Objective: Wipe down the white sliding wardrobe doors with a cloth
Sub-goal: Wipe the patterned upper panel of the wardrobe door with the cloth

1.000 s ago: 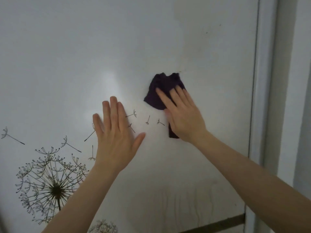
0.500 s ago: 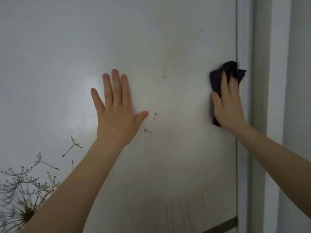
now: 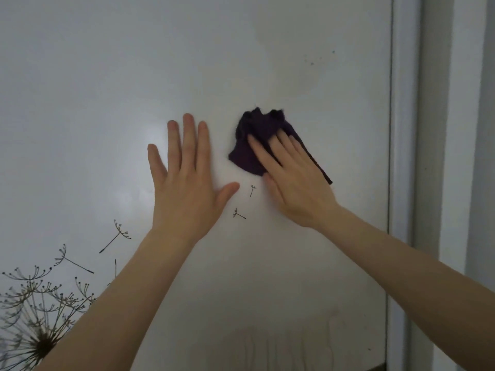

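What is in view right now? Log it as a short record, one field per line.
surface: white wardrobe door, dandelion print at lower left
left hand: flat on the door, fingers spread, empty
right hand: pressing the dark purple cloth against the door
marks: small specks above the cloth, upper right
door edge: frame to the right of the cloth

Dim, soft light; glare patch on door (image 3: 150, 135); mild blur.
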